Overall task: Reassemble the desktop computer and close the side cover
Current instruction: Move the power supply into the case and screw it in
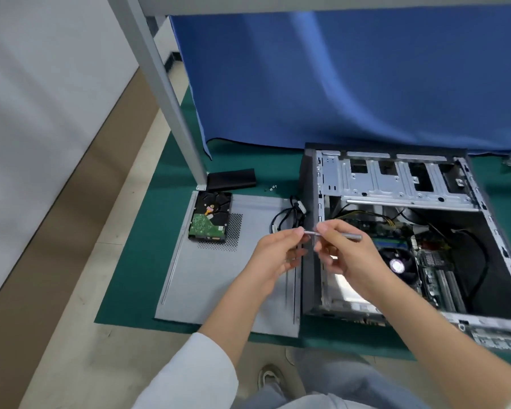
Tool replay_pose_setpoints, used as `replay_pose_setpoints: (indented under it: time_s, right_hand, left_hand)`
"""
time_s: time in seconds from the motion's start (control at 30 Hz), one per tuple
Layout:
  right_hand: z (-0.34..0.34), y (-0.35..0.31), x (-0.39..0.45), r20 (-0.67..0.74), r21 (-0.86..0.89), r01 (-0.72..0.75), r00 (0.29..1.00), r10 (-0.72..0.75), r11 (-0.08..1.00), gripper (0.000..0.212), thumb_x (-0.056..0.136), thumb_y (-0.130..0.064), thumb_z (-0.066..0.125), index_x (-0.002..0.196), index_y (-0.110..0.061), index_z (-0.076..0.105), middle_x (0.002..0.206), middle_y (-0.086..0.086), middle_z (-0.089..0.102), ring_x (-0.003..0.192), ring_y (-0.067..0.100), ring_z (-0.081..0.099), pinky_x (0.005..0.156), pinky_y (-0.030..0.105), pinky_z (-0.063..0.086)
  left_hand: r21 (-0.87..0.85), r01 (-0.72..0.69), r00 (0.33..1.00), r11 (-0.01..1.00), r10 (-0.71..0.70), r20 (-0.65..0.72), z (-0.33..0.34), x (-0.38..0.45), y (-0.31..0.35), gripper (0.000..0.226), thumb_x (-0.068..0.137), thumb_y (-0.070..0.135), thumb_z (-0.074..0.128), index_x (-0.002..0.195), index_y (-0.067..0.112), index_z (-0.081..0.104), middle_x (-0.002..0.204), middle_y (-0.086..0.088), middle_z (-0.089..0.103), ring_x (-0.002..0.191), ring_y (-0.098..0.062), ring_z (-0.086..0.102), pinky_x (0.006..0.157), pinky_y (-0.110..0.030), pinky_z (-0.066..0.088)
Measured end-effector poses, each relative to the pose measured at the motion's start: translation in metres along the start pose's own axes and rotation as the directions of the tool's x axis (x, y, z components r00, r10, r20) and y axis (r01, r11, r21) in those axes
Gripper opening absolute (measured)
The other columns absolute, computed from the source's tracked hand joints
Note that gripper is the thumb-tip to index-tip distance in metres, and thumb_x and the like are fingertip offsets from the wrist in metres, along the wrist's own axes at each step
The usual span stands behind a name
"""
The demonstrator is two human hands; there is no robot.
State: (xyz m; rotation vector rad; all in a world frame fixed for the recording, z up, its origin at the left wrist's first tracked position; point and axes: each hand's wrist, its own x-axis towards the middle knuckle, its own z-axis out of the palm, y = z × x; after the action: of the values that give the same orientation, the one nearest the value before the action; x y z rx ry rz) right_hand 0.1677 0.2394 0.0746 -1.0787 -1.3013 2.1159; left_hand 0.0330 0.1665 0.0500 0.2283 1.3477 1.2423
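Observation:
The open desktop case (396, 184) lies on its side at the right, its motherboard (431, 261) and fan showing inside. To its left the grey side cover (248, 261) lies flat on the green mat, and a hard drive (209, 216) rests circuit side up on the cover's far left corner. In front of the case's left edge, my right hand (348, 255) grips a slim silver screwdriver (345, 236) by its shaft. My left hand (278, 255) pinches the tool's tip end between thumb and fingers.
Loose black cables (289, 216) hang out over the cover beside the case. A black pouch (230, 179) and small screws (270, 188) lie behind the cover near a grey table leg (171, 107). Blue cloth (337, 84) hangs at the back. My shoe (270, 379) is on the floor below.

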Motion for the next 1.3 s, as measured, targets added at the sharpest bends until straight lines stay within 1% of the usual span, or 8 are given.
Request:
replay_pose_setpoints:
  time_s: [0.1,0.23,0.37,0.53,0.73,0.9,1.1,1.3]
  right_hand:
    - [-0.005,-0.016,0.039,0.074,-0.111,0.008,0.997,0.0,0.994,0.024,0.092,-0.034,0.055,0.088,-0.012,0.065,0.072,0.01,0.064,0.048,0.016,0.045,0.041,0.02,0.029]
    - [-0.018,-0.04,0.104,0.095,-0.451,0.139,0.99,-0.107,0.882,0.028,0.098,-0.035,0.045,0.088,-0.018,0.064,0.07,0.002,0.068,0.051,0.013,0.052,0.045,0.021,0.039]
    - [-0.041,-0.041,0.167,0.086,-0.916,0.217,0.928,-0.363,0.338,0.024,0.098,-0.042,0.042,0.091,-0.028,0.06,0.063,-0.01,0.051,0.073,0.012,0.048,0.055,0.029,0.037]
    - [-0.05,-0.03,0.202,0.252,-0.942,0.329,0.821,-0.513,0.063,0.015,0.094,-0.034,0.053,0.086,-0.027,0.064,0.066,-0.018,0.055,0.072,0.013,0.054,0.045,0.019,0.027]
    - [-0.054,-0.026,0.208,0.256,-0.912,0.389,0.788,-0.56,0.13,0.022,0.092,-0.039,0.046,0.081,-0.03,0.063,0.062,-0.022,0.041,0.065,0.007,0.047,0.043,0.017,0.03]
    - [-0.054,-0.026,0.21,0.258,-0.912,0.39,0.787,-0.561,0.129,0.019,0.092,-0.037,0.048,0.084,-0.031,0.064,0.068,-0.027,0.038,0.067,0.005,0.048,0.042,0.018,0.033]
    - [-0.056,-0.024,0.211,0.255,-0.911,0.389,0.793,-0.554,0.137,0.02,0.093,-0.037,0.047,0.084,-0.03,0.064,0.069,-0.021,0.055,0.068,0.004,0.048,0.044,0.016,0.031]
    - [-0.055,-0.025,0.21,0.251,-0.909,0.393,0.783,-0.569,0.139,0.024,0.091,-0.039,0.046,0.084,-0.029,0.066,0.064,-0.022,0.05,0.068,0.005,0.049,0.044,0.018,0.032]
  left_hand:
    - [0.046,-0.017,0.999,0.999,0.018,-0.032,0.0,0.031,0.02,0.02,0.094,0.027,0.059,0.108,0.016,0.068,0.097,0.002,0.071,0.088,-0.014,0.065,0.077,-0.026,0.051]
    - [0.243,-0.024,0.958,0.97,0.092,-0.271,-0.015,0.092,0.042,0.016,0.092,0.019,0.06,0.108,0.017,0.063,0.098,-0.001,0.068,0.075,-0.01,0.06,0.062,-0.014,0.047]
    - [0.536,0.037,0.875,0.843,0.232,-0.425,-0.039,0.152,0.051,0.016,0.09,0.017,0.06,0.105,0.014,0.064,0.098,-0.001,0.068,0.081,-0.011,0.058,0.066,-0.015,0.042]
    - [0.83,0.151,0.854,0.537,0.352,-0.384,-0.056,0.215,0.058,0.016,0.089,0.023,0.062,0.104,0.02,0.065,0.097,0.004,0.063,0.095,-0.016,0.06,0.081,-0.027,0.047]
    - [0.941,0.229,0.87,0.249,0.38,-0.313,-0.052,0.258,0.053,0.022,0.089,0.032,0.062,0.109,0.022,0.067,0.114,-0.004,0.058,0.113,-0.024,0.048,0.087,-0.036,0.046]
    - [0.942,0.281,0.861,0.184,0.385,-0.332,-0.05,0.27,0.044,0.022,0.089,0.037,0.061,0.107,0.025,0.067,0.115,-0.004,0.058,0.112,-0.025,0.046,0.084,-0.035,0.043]
    - [0.944,0.267,0.85,0.195,0.413,-0.326,-0.053,0.271,0.04,0.017,0.088,0.034,0.063,0.101,0.024,0.07,0.112,-0.002,0.059,0.11,-0.026,0.045,0.083,-0.034,0.041]
    - [0.901,0.036,0.87,0.432,0.43,-0.241,-0.048,0.257,0.044,0.013,0.085,0.028,0.069,0.09,0.016,0.07,0.092,0.002,0.066,0.095,-0.018,0.053,0.082,-0.029,0.045]
